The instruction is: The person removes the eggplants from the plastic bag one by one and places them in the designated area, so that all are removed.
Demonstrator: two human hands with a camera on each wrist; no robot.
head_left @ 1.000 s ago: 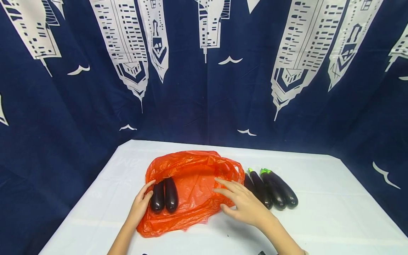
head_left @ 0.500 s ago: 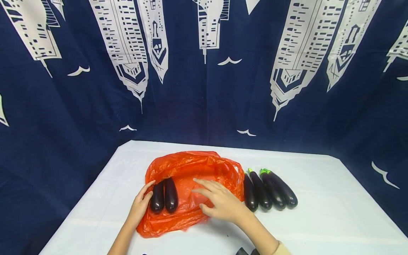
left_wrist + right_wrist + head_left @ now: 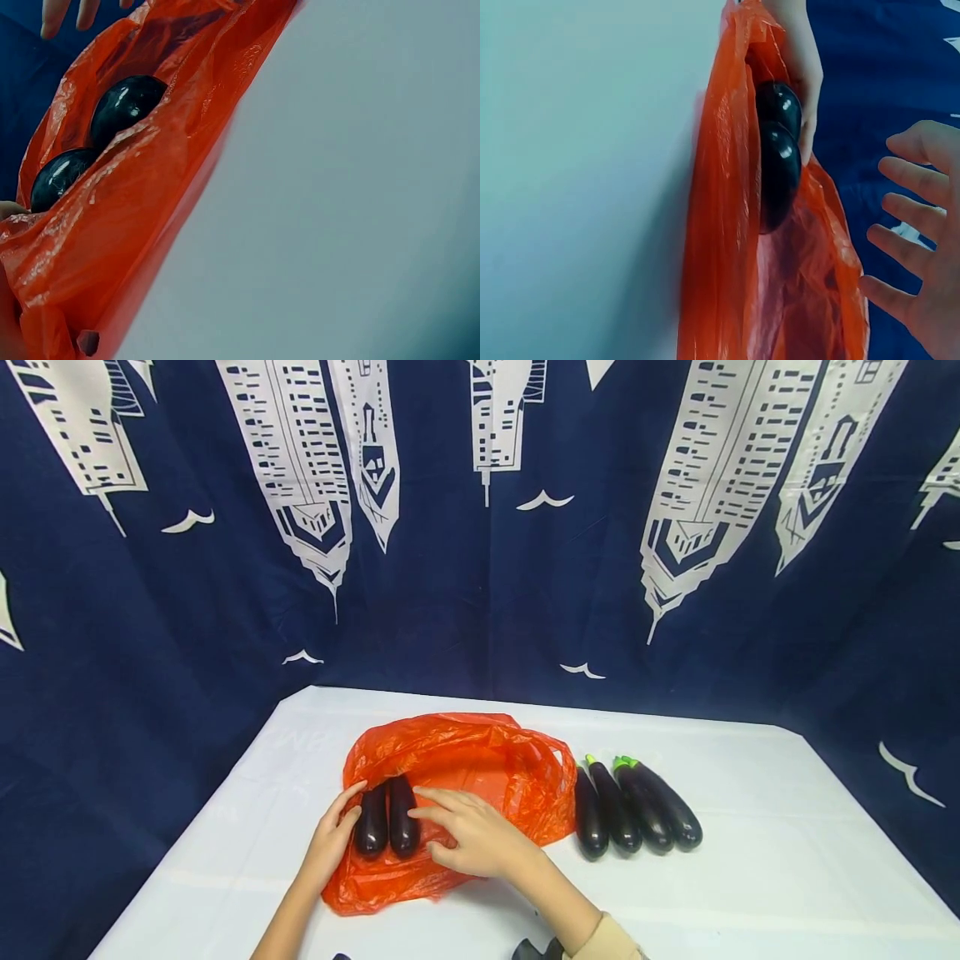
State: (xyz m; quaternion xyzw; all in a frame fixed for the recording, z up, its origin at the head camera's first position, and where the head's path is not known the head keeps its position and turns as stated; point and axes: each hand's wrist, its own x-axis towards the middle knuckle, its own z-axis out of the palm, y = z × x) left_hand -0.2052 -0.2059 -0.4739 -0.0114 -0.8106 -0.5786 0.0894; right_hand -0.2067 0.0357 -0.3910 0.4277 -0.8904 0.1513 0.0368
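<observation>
An orange-red plastic bag (image 3: 465, 768) lies with its mouth spread on the white table. Two dark eggplants (image 3: 403, 827) rest side by side at its left end, glossy round ends toward me. My left hand (image 3: 332, 839) rests at the bag's left edge, thumb and index finger beside the outer eggplant (image 3: 371, 831); its other fingers are hidden. Over the bag's middle is my right hand (image 3: 476, 835), fingers spread and holding nothing, fingertips overlapping the inner eggplant in the head view. The right wrist view shows this hand (image 3: 930, 225) apart from the bag.
Several more eggplants (image 3: 637, 806) lie in a row just right of the bag, green stems pointing away. The white table (image 3: 787, 860) extends to the right. A dark blue cloth (image 3: 487, 610) with white buildings hangs behind.
My right hand has moved left across the bag, from its right edge to close by the two eggplants inside. The left hand and the eggplants have stayed in place.
</observation>
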